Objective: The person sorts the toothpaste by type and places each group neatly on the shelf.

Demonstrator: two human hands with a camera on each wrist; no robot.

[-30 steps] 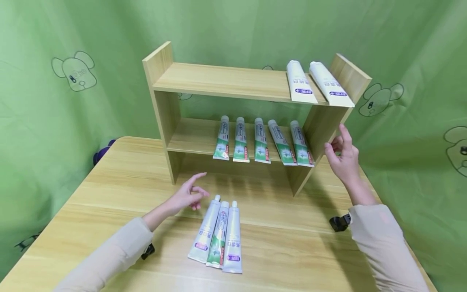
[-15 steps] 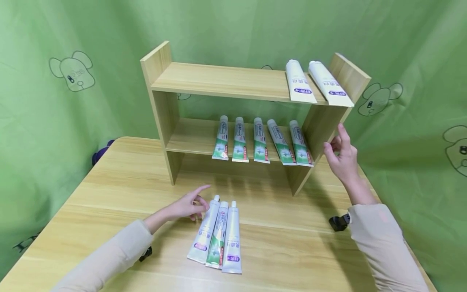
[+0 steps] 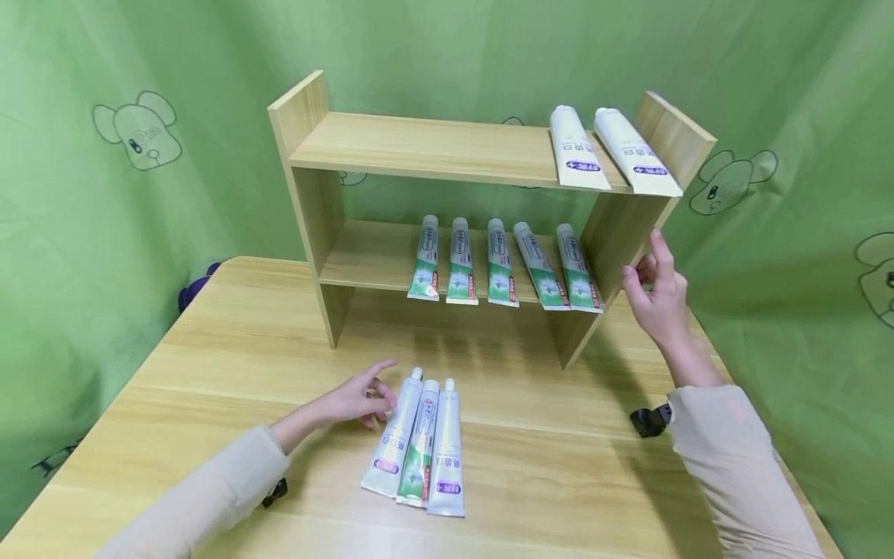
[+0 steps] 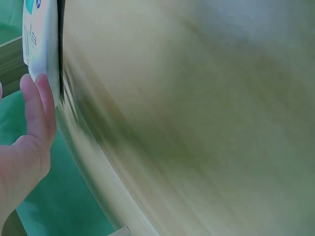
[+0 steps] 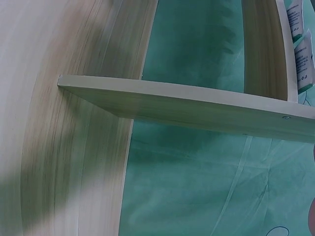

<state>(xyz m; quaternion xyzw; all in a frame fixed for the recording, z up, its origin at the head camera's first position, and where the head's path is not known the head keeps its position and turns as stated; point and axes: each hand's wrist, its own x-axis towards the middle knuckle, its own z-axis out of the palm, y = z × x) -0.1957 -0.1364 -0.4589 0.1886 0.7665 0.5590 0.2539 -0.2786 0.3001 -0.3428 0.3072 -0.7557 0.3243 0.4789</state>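
My left hand [image 3: 351, 399], fingers loosely bent and index finger pointing forward, is at the cap end of a white toothpaste tube [image 3: 393, 442] on the table. In the left wrist view two fairly straight fingers [image 4: 35, 105] reach that tube's side [image 4: 43, 44]. Beside it lie a green-and-white toothpaste tube [image 3: 418, 446] and another white one [image 3: 446, 454], side by side with caps toward the shelf. My right hand [image 3: 660, 299] is raised at the front edge of the wooden shelf's right side panel [image 3: 615, 256], index finger extended upward and nothing picked up.
The two-tier wooden shelf [image 3: 419, 144] stands at the table's back. Two white tubes [image 3: 632, 155] lie on its top board at the right. Several green-and-white tubes [image 3: 499, 268] lie on the middle board, ends overhanging. A green curtain [image 3: 209, 116] hangs behind the wooden table [image 3: 230, 341].
My left hand has come down and toward me, from above the table to the side of the leftmost white toothpaste tube. The right hand stays at the shelf's side panel.
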